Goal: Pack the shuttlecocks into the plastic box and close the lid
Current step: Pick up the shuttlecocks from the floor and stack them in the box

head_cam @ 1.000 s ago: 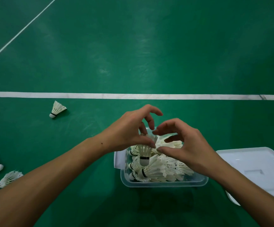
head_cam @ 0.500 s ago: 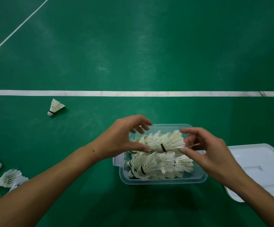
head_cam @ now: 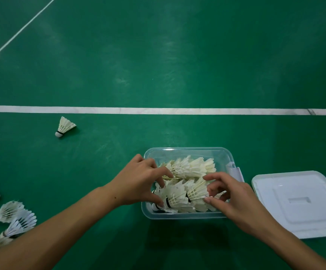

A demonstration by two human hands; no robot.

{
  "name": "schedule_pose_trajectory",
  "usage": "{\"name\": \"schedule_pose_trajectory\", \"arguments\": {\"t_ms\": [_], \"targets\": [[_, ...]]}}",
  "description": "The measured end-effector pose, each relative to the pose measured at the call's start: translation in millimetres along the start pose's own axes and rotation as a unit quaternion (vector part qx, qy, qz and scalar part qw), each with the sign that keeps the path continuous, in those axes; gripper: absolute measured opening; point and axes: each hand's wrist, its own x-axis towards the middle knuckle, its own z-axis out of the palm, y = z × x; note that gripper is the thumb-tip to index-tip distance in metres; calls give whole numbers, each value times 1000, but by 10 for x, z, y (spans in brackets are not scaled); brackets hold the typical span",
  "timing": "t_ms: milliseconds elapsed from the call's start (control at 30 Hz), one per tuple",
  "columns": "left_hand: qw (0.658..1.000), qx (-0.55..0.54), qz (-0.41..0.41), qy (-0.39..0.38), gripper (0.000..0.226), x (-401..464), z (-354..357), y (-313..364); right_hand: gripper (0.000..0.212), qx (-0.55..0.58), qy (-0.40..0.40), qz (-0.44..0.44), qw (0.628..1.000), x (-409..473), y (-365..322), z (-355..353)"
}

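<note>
Floor: I see a green court floor point(head_cam: 177, 55) crossed by a white painted line point(head_cam: 158, 110).
Box: the clear rectangular plastic box point(head_cam: 224, 154) sits open on the floor in front of me, heaped with white feathered shuttlecocks point(head_cam: 189, 168).
Left hand: my left hand point(head_cam: 138, 184) is curled over the box's left edge, thumb and fingertips pinched on the near shuttlecock row point(head_cam: 175, 197).
Right hand: my right hand point(head_cam: 234, 199) has loosely bent fingers touching that row's feather end; whether it truly grips, I cannot tell.
Lid: the white plastic lid point(head_cam: 298, 203) lies flat just right of the box, not on it.
Remaining: one lone shuttlecock point(head_cam: 64, 126) lies far left, and a loose cluster point(head_cam: 8, 217) waits at the left edge.
Progress: I judge well along; the strays and the lid remain.
</note>
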Motion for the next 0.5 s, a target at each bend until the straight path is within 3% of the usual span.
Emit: {"name": "schedule_pose_trajectory", "arguments": {"t_ms": [233, 500], "targets": [[1000, -4, 0, 16, 77, -1, 89, 59, 41, 15, -61, 43, 997, 88, -50, 193], [998, 70, 3, 0, 76, 53, 162, 162, 63, 35, -163, 119, 979, 215, -29, 139]]}}
